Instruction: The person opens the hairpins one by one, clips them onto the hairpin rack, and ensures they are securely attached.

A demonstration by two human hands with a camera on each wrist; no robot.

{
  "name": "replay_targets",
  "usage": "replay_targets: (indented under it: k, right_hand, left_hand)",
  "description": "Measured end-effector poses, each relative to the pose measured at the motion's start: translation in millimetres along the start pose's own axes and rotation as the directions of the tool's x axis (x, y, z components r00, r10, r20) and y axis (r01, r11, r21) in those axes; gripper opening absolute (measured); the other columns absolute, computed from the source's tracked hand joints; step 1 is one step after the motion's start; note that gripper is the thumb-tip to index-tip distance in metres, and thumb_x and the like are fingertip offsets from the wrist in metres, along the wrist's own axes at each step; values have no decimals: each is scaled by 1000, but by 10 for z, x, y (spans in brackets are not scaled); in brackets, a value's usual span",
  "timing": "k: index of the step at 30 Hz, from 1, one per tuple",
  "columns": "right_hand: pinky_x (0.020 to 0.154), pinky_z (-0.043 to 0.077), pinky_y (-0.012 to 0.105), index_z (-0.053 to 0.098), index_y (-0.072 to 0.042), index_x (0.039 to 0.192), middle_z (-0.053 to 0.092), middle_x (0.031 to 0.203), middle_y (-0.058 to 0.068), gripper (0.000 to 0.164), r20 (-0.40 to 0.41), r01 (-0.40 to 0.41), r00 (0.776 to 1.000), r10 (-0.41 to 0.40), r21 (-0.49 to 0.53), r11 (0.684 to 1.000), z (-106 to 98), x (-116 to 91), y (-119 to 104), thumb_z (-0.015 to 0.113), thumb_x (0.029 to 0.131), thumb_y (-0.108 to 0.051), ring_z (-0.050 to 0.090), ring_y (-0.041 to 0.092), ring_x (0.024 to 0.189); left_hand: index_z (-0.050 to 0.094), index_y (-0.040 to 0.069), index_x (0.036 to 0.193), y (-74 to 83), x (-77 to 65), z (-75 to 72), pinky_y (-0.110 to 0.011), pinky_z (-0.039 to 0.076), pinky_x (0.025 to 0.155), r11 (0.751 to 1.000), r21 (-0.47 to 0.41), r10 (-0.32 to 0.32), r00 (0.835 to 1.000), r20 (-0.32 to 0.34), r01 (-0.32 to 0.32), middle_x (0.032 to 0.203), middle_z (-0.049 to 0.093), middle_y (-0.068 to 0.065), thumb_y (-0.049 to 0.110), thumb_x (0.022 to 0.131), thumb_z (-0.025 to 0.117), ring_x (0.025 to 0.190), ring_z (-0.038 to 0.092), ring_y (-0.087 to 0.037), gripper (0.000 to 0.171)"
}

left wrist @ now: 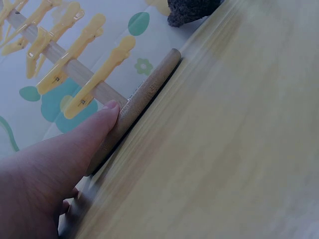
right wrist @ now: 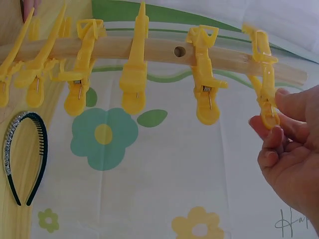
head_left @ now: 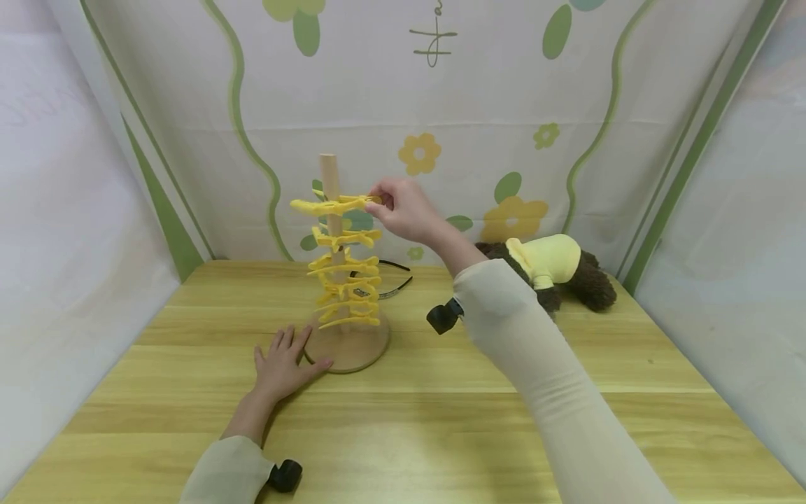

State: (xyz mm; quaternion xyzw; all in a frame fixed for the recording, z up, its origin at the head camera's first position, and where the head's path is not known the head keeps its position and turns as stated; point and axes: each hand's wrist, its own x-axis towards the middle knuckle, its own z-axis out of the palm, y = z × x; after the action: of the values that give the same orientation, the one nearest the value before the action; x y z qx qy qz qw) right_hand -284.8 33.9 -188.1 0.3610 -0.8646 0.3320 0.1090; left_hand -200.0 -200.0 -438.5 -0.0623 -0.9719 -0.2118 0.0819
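A wooden post (head_left: pixel 329 175) rises from a round wooden base (head_left: pixel 345 353), with several yellow plastic spring clips (head_left: pixel 345 269) clamped along it at different heights. The topmost yellow clip (head_left: pixel 336 205) sits around the post near its upper end. My right hand (head_left: pixel 406 210) pinches the handle end of this clip between thumb and fingers; the right wrist view shows the hand (right wrist: pixel 294 144) at the same clip (right wrist: pixel 266 79). Down on the table, my left hand (head_left: pixel 283 367) lies with fingers spread against the base's left side. Its thumb (left wrist: pixel 107 117) touches the base's edge in the left wrist view.
Behind the post lies a black headband (head_left: pixel 403 280) with a glittery section. A dark brown plush toy in a yellow shirt (head_left: pixel 554 259) lies at the back right of the wooden table (head_left: pixel 428 420). Printed fabric walls (head_left: pixel 478 91) stand around the back and sides.
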Motion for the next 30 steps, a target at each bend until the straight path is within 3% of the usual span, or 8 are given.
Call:
replay_targets:
  k: [8,16,25,30]
  right_hand:
    - [53,34,24,60,0,102,55,80,6,26,-25,-2,1000,3,28,1000,41,-18,26,57,84,-18,41,17,59]
    - [54,35,25,58,-2,108,54,85,5,30,6,-26,1000,26,20,999,10,-30,13,57,84,-22,42,17,61]
    - [77,40,28,44,-6,125,50,113,6,47,18,-42,999,41,47,998,-112,-192,111,51,86,-32,47,14,95]
    - [95,25,36,31,-3,132,36,130,12,60,8,-31,999,32,-113,993,-126,-524,297,46,87,-40,31,22,119]
  left_hand:
    - [29,9,135,-7,2,13,-67,-2,84,1000,-9,8,1000,-6,-8,135,21,-27,63,73,49,122,12,-43,85]
    - [28,11,136,-23,10,30,-66,-4,84,1000,-14,0,1000,4,0,135,20,-26,64,72,49,123,10,-42,86]
    - [25,9,137,-24,14,37,-66,-3,85,1000,-14,1,1000,6,-1,135,21,-25,65,72,49,123,11,-41,88]
    - [14,7,139,-42,-16,-23,-67,-2,84,998,-50,-30,998,47,33,136,18,-26,65,71,49,123,12,-42,96]
